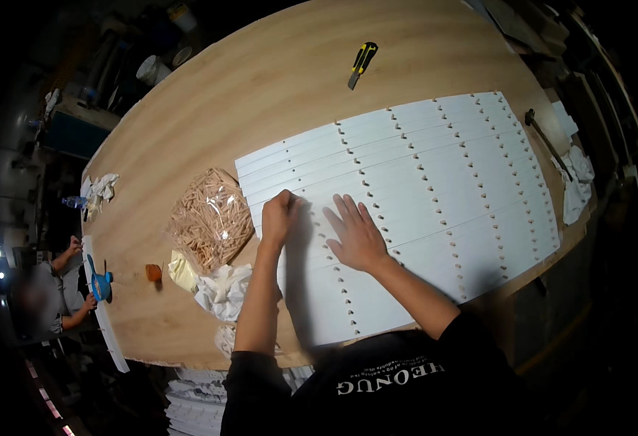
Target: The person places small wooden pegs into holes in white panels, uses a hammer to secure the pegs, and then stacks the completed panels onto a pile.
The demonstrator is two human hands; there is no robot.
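Several white boards (435,196) lie side by side as one panel, with short wooden dowels (421,167) standing in rows across them. At the panel's left part, my left hand (278,216) is pinched closed over a board, beside a line of small dark holes (291,160). Whatever its fingertips hold is hidden. My right hand (360,236) rests flat on the boards with fingers spread, holding nothing, between dowel rows. Left of the panel, close to my left hand, lies a clear plastic bag (213,218) full of wooden dowels.
A yellow-black utility knife (362,65) lies on the plywood table (261,80) beyond the panel. A hammer (548,145) and white cloth (577,185) are at right. Crumpled plastic (224,292) and an orange-brown container (153,272) lie left. Another person (50,291) works at the far left beside a blue tool (100,285).
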